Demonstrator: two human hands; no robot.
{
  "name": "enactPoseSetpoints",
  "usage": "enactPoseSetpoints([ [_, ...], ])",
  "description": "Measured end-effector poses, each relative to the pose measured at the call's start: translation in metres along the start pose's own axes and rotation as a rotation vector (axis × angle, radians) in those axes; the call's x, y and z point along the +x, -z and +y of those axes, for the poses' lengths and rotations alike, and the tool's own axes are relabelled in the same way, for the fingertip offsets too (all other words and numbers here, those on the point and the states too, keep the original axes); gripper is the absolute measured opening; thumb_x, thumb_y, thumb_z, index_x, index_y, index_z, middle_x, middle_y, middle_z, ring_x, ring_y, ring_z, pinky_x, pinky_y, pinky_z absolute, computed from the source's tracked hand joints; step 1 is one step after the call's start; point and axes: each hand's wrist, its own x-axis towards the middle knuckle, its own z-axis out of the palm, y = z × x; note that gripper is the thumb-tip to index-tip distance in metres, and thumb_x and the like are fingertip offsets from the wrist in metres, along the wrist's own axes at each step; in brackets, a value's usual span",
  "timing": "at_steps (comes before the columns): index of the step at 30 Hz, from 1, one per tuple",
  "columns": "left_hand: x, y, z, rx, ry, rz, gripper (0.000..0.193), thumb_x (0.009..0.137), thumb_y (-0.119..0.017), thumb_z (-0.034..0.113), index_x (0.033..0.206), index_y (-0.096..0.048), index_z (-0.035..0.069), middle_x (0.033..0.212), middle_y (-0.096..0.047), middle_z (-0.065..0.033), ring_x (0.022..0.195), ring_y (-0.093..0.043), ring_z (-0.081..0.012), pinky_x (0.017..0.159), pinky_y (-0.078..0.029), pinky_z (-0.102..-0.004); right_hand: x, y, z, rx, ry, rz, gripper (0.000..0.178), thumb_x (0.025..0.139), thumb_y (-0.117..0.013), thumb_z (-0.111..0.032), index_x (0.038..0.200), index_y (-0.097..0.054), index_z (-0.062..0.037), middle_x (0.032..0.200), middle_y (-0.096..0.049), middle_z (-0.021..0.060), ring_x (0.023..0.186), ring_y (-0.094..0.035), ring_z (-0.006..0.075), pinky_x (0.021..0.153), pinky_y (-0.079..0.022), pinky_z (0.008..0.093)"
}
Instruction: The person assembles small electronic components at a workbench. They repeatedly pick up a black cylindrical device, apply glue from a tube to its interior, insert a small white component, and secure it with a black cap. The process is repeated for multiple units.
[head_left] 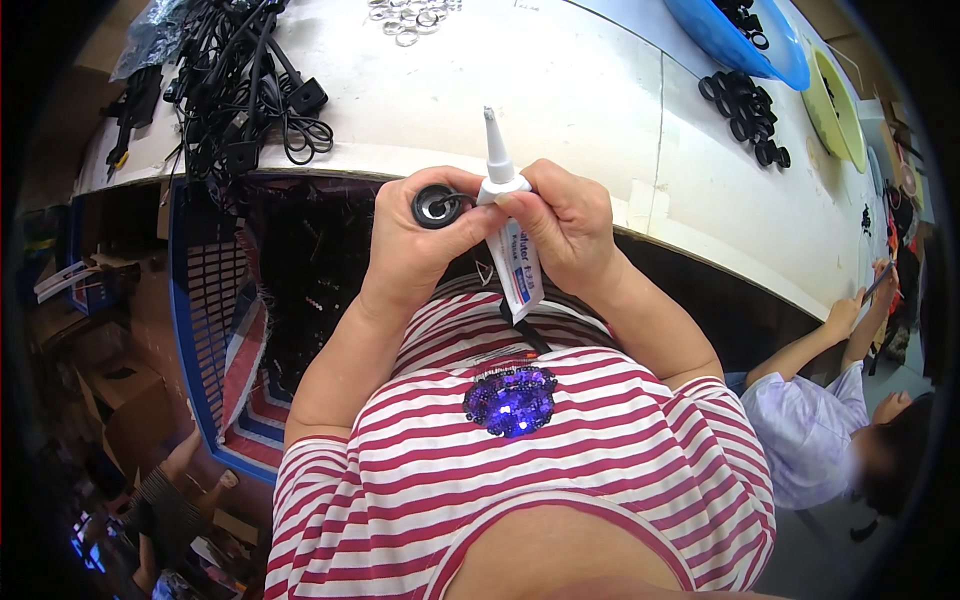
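Note:
My left hand [408, 245] is closed on a small round black part [418, 208] with a pale ring inside and what looks like a dark cord at its middle. A white glue tube [520, 272] with a long tapered nozzle is gripped by my right hand [575, 225], thumb and fingers at its neck. The nozzle points up and away from me, over the near edge of the table. My left thumb reaches over to the tube's shoulder, so both hands meet there. A dark cord hangs below my hands, partly hidden behind the tube.
A white table [590, 110] spans the far side. On it lie a heap of black cables [235, 85], several silver rings [405, 35] and several black rings [745, 110]. Blue [720, 45] and yellow-green [832, 110] basins stand right. Below left is a blue crate [190, 320]; a person [805, 425] works right.

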Motion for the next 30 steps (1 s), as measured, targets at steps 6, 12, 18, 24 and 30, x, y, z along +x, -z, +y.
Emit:
enactPoseSetpoints([
  [6,-0.001,0.002,-0.001,0.002,0.003,-0.001,0.016,0.072,-0.067,0.002,0.086,-0.063,-0.004,0.074,-0.064,-0.006,0.068,-0.06,-0.0073,0.062,-0.048,-0.0173,-0.001,-0.003,0.0,0.029,-0.011,-0.009,0.028,0.086,-0.058,-0.022,0.067,-0.05,-0.0028,0.05,-0.047,0.0085,0.042,-0.049,0.017,0.039,-0.036,0.0268],
  [12,0.001,0.004,-0.005,-0.01,0.0,0.003,0.016,0.072,-0.068,0.004,0.085,-0.063,-0.003,0.072,-0.064,-0.0054,0.066,-0.06,-0.0078,0.06,-0.047,-0.0177,0.001,-0.002,0.0,0.011,-0.015,-0.016,0.029,0.086,-0.058,-0.021,0.066,-0.05,-0.0025,0.05,-0.047,0.008,0.042,-0.047,0.016,0.039,-0.036,0.0264],
  [18,0.006,0.005,0.003,0.18,-0.051,-0.061,0.03,0.07,-0.072,0.015,0.092,-0.06,-0.002,0.09,-0.059,-0.007,0.082,-0.055,-0.0077,0.073,-0.042,-0.0186,0.01,0.013,-0.008,0.15,-0.152,-0.06,0.027,0.088,-0.055,-0.023,0.073,-0.057,-0.0011,0.058,-0.051,0.0029,0.05,-0.045,0.008,0.045,-0.035,0.0217],
  [24,0.003,0.022,-0.002,0.049,-0.272,-0.094,0.038,0.078,-0.066,0.029,0.098,-0.046,0.003,0.082,-0.044,0.0012,0.07,-0.04,-0.0038,0.061,-0.033,-0.0165,0.018,0.046,-0.011,0.953,-0.517,-0.235,0.027,0.091,-0.049,-0.025,0.081,-0.059,-0.0013,0.061,-0.051,-0.0012,0.05,-0.041,0.0038,0.045,-0.031,0.0184],
  [30,0.0,0.037,-0.01,0.213,-0.253,-0.202,0.057,0.078,-0.055,0.057,0.084,-0.05,0.0,0.077,-0.046,-0.0035,0.07,-0.039,-0.0096,0.062,-0.03,-0.0213,0.013,0.048,-0.026,1.214,-0.639,-0.414,0.04,0.096,-0.033,-0.032,0.067,-0.046,-0.0084,0.043,-0.036,-0.0027,0.038,-0.026,0.0058,0.041,-0.024,0.0224],
])
